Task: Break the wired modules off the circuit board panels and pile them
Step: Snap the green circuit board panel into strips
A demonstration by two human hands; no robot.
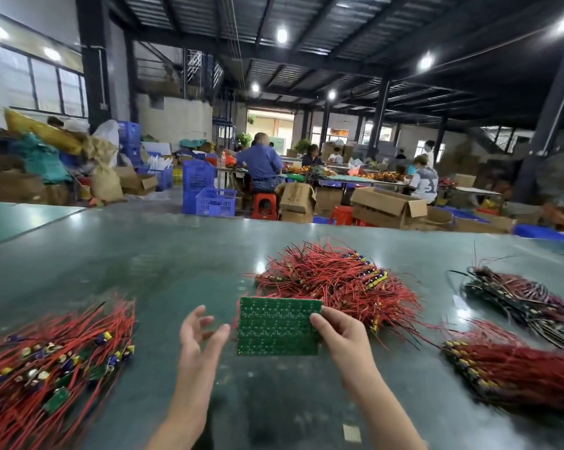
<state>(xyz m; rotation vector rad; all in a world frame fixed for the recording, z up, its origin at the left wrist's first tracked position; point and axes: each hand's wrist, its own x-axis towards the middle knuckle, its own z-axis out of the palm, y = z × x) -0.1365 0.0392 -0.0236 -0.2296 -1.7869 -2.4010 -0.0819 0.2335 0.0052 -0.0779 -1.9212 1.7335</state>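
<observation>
Two bare forearms come up from the bottom edge over the green surface point(144, 271), and no sleeve, cuff or glove covers either one as far as the view reaches. The left hand point(198, 336) and the right hand point(337, 332) are bare as well. No ring, watch, strap or bracelet shows on the fingers or wrists. The fingernails look short and unpainted. The left forearm is slightly blurred; the rest of the person is out of view.
</observation>
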